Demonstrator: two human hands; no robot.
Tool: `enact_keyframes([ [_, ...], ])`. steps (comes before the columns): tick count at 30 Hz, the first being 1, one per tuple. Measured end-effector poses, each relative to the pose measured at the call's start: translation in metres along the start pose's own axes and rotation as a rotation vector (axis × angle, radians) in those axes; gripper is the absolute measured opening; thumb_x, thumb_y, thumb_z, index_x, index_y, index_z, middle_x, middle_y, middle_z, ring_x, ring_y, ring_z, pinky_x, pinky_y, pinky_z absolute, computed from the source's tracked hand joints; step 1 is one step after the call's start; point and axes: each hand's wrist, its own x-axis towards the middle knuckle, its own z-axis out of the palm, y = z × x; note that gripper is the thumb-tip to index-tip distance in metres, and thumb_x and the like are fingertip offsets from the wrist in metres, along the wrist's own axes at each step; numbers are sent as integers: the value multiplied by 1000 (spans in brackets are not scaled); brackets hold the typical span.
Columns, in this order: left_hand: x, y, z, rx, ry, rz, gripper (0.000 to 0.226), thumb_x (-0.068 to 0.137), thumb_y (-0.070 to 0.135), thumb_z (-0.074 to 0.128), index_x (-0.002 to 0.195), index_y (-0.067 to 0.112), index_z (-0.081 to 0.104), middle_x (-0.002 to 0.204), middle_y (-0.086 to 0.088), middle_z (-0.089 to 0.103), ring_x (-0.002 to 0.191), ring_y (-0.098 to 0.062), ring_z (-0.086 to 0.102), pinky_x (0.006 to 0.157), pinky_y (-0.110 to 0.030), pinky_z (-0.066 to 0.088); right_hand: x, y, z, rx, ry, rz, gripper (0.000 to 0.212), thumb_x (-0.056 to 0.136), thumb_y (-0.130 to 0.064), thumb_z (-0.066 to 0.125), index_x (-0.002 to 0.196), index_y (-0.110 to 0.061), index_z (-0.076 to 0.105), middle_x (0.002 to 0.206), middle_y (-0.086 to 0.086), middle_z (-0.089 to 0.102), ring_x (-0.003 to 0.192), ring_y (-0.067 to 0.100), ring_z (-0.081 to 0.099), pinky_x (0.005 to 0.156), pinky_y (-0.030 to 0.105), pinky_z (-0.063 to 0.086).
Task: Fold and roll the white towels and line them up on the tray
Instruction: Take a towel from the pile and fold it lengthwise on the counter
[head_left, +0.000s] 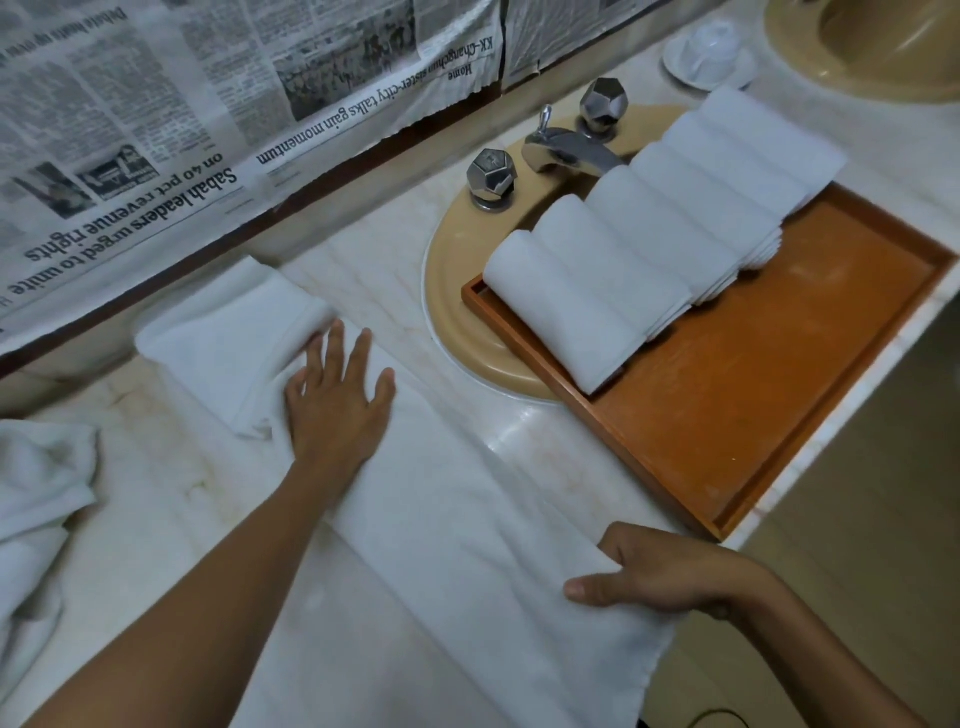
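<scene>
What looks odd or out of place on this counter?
The wooden tray sits partly over the sink basin, and the newspaper hung behind it reads upside down. The rolled towels on the tray lie in a neat row.

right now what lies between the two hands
In the head view, only the long folded white towel: the left hand presses flat on its far end, the right hand grips its near end, marble counter beneath.

newspaper (156, 114), "sabah leaders urged to unite"
</scene>
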Motion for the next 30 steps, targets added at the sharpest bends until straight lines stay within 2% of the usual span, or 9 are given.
enact_keyframes([
  [4, 10, -9, 1, 8, 13, -4, 58, 101, 53, 32, 154, 30, 26, 164, -2, 16, 150, -25, 13, 112, -48, 21, -12, -4, 4, 172, -23, -173, 45, 88, -32, 71, 102, 11, 69, 108, 27, 68, 92, 34, 67, 84, 40, 49],
  [6, 14, -14, 1, 10, 13, 7, 59, 100, 55, 27, 153, 30, 26, 164, -3, 16, 149, -26, 13, 112, -49, 22, -6, -1, 10, 117, 115, -93, 51, 84, -39, 70, 86, 12, 66, 92, 30, 66, 75, 24, 60, 72, 35, 45],
  [9, 19, -19, -1, 22, 13, 23, 66, 94, 59, 19, 153, 29, 27, 163, -3, 18, 149, -27, 14, 111, -51, 23, 6, 12, 19, -249, 357, 141, 43, 90, -44, 62, 66, -13, 45, 66, 6, 46, 59, 12, 43, 61, 29, 32],
  [15, 22, -20, -3, -3, 20, 39, 66, 93, 58, 23, 152, 26, 30, 162, -6, 19, 148, -30, 16, 111, -54, 22, -14, 21, 31, -175, 353, 111, 43, 96, -34, 58, 65, -21, 31, 60, -8, 28, 51, 4, 29, 54, 24, 23],
  [17, 23, -21, -3, -4, 19, 37, 66, 93, 57, 23, 152, 27, 29, 162, -6, 19, 148, -30, 15, 112, -54, 21, -21, 18, 35, -267, 398, 118, 44, 96, -33, 59, 64, -19, 31, 61, -7, 27, 51, 6, 28, 54, 24, 23],
  [20, 23, -21, -3, 4, 11, 35, 66, 93, 58, 22, 152, 27, 28, 163, -6, 18, 149, -30, 14, 112, -54, 19, -44, 4, 39, -45, 313, -53, 47, 94, -24, 63, 51, -22, 45, 54, -10, 40, 51, 4, 38, 58, 25, 33],
  [24, 23, -22, -3, 16, -4, 28, 69, 92, 60, 17, 153, 28, 25, 164, -6, 16, 149, -30, 12, 113, -54, 19, -62, 3, 40, 260, 220, -135, 19, 92, -18, 64, 80, -5, 72, 69, -4, 64, 61, 7, 55, 60, 22, 43],
  [28, 21, -19, -5, -2, -8, 25, 71, 91, 60, 16, 154, 28, 25, 164, -5, 14, 150, -29, 10, 114, -54, 17, -36, 46, 46, -446, 496, 172, 11, 93, -17, 48, 86, -10, 54, 74, 3, 55, 70, 20, 57, 56, 30, 29],
  [30, 21, -18, -7, -11, -2, 20, 70, 91, 59, 17, 154, 27, 26, 164, -6, 15, 150, -29, 10, 114, -54, 17, -35, 50, 48, -438, 492, 191, 13, 95, -19, 47, 83, -20, 52, 74, 0, 53, 66, 16, 50, 57, 29, 29],
])
